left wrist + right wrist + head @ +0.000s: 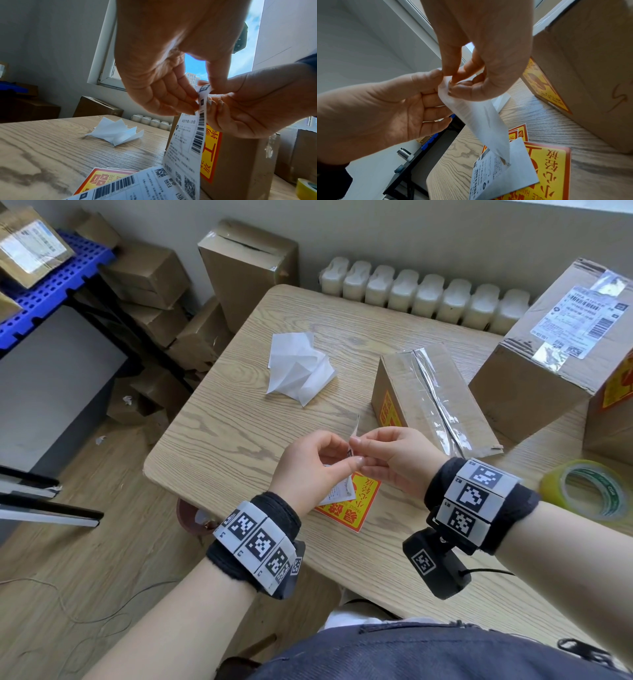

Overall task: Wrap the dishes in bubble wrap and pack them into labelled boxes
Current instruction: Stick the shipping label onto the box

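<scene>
Here, a wood-grain tabletop is standing below a window, cartons crowding it. Both grips, left hand and right hand, are pinching a shipping label over red-yellow stickers, beside the taped box.

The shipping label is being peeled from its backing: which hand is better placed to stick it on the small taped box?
Probably the right hand: the small taped box lies just beyond it, and it already pinches the shipping label with the left hand.

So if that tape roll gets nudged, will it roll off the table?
Probably not: the tape roll lies flat on its side, so it should slide, not roll. It looks light, and it sits near the table edge, so a firm push might drop it.
</scene>
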Motion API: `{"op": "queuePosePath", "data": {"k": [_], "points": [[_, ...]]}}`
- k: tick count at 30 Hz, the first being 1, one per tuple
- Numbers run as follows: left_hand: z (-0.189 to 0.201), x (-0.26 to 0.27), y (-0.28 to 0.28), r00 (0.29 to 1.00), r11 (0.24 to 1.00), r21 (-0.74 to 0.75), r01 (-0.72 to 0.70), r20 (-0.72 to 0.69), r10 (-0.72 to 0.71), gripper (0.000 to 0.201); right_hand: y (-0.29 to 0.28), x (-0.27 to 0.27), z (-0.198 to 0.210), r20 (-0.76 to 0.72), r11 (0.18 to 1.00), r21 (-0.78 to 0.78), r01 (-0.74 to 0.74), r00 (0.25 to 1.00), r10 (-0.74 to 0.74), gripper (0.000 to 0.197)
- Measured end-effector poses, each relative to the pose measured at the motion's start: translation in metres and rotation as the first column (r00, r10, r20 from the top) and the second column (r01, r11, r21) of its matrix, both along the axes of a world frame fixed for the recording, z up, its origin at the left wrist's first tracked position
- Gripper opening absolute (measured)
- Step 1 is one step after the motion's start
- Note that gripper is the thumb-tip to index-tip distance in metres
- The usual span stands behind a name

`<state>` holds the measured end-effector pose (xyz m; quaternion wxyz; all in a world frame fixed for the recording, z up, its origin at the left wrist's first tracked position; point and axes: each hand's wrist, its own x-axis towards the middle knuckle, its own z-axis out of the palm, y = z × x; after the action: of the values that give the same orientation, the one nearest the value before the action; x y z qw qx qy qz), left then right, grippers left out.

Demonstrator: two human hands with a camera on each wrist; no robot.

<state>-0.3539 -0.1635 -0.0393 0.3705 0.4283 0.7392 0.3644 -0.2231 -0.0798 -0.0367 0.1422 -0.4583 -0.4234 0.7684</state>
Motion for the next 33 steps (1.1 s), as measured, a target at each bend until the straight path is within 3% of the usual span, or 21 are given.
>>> {"op": "queuePosePath", "data": {"k": [9, 17, 27, 33], "points": [[0.003, -0.002, 0.000, 0.995, 1.000, -0.007, -0.016, 0.103, 0.016, 0.007, 0.002, -0.001, 0.000, 0.018, 1.000, 0.004, 0.015, 1.000, -0.015, 0.012], [0.000, -0.002, 0.002, 0.998, 0.999, -0.038, -0.027, 0.057, 0.029, 0.009, 0.002, -0.009, 0.003, 0.179, 0.976, 0.211, -0.046, 0.984, 0.007, 0.009], [0.007, -0.004, 0.006, 0.926, 0.976, -0.187, -0.114, 0.335, 0.172, 0.014, -0.001, -0.009, 0.003, 0.170, 0.977, 0.200, -0.075, 0.985, 0.040, 0.010], [0.005, -0.004, 0.007, 0.934, 0.973, -0.196, -0.122, 0.310, 0.179, 0.009, 0.000, -0.009, 0.003, 0.179, 0.968, 0.222, -0.120, 0.980, 0.080, 0.012]]}}
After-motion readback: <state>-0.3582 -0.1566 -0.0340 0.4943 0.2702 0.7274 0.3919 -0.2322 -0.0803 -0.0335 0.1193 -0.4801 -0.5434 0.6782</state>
